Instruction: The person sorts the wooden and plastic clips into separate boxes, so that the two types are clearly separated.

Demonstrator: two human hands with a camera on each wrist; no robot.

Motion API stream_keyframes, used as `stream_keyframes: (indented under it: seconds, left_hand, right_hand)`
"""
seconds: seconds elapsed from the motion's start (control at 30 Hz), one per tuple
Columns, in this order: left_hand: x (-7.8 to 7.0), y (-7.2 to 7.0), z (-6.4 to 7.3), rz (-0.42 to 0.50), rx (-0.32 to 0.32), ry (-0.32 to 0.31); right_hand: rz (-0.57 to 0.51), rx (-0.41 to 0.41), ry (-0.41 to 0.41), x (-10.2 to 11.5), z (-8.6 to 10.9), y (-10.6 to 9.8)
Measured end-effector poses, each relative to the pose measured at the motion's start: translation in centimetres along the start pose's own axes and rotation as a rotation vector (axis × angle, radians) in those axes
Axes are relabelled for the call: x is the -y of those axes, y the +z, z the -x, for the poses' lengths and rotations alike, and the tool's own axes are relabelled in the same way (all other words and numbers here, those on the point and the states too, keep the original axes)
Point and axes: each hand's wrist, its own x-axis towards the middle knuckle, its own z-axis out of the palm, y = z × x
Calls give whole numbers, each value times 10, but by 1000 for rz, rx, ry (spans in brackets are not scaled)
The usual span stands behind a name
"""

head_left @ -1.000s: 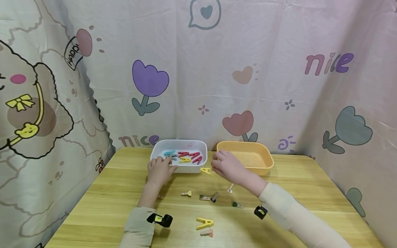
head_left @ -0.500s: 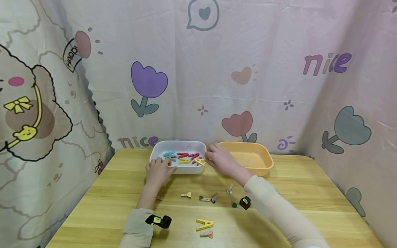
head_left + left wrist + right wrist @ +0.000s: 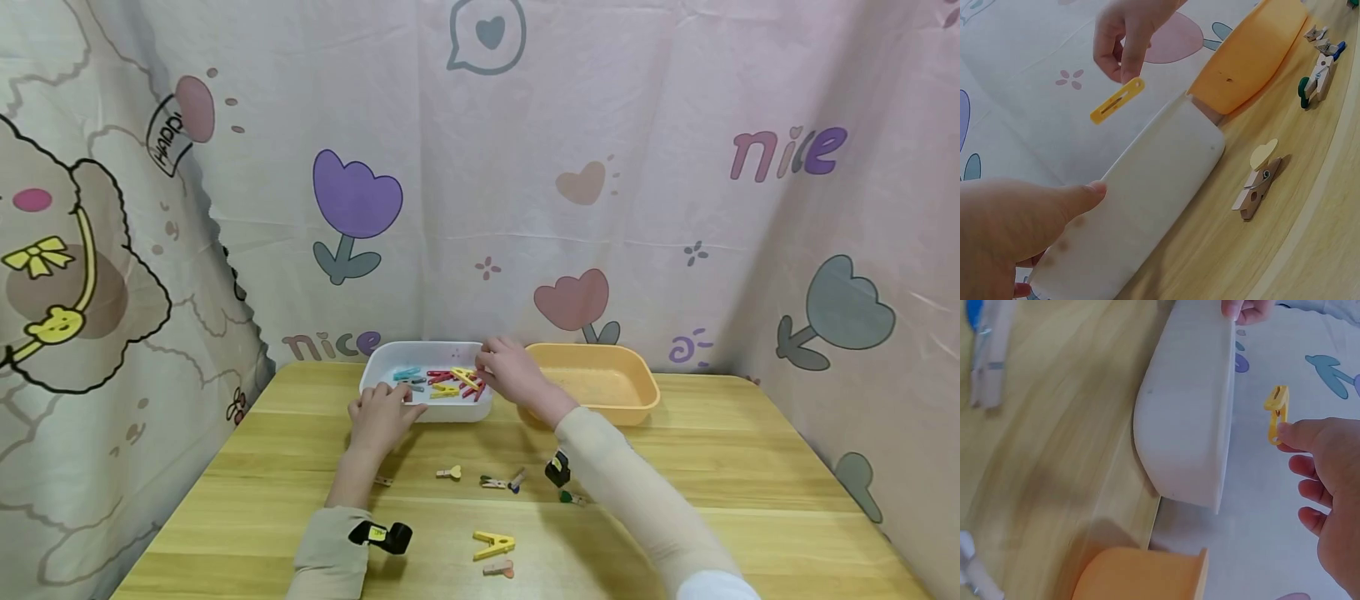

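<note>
My right hand (image 3: 512,373) pinches a yellow plastic clothespin (image 3: 1277,412) between thumb and forefinger. In the head view that clothespin hangs over the right part of the white basin (image 3: 450,413). My left hand (image 3: 381,421) grips the basin's front rim near its left end; the thumb (image 3: 1088,197) lies along the outer wall. Inside the basin are blue clothespins (image 3: 407,373), several red ones and another yellow clothespin (image 3: 444,390). In both wrist views the basin's wall hides what lies in it.
An orange basin (image 3: 637,410) stands just right of the white one. Small wooden clothespins (image 3: 1257,190) with coloured ends lie scattered on the wooden table (image 3: 262,492). Nearer the front are a yellow clothespin (image 3: 493,545) and a wooden one (image 3: 498,569). A patterned cloth hangs behind.
My right hand has carried the yellow clothespin leftward, from in front of the gap between the basins to over the white basin. The left hand has kept its grip on the rim.
</note>
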Motion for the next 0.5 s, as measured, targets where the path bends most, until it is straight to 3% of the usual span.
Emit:
stream_keyframes:
  seconds: [0.5]
  left_hand:
    - [4, -7, 0, -14, 10, 43]
  right_hand:
    - [-37, 137, 78, 15, -36, 34]
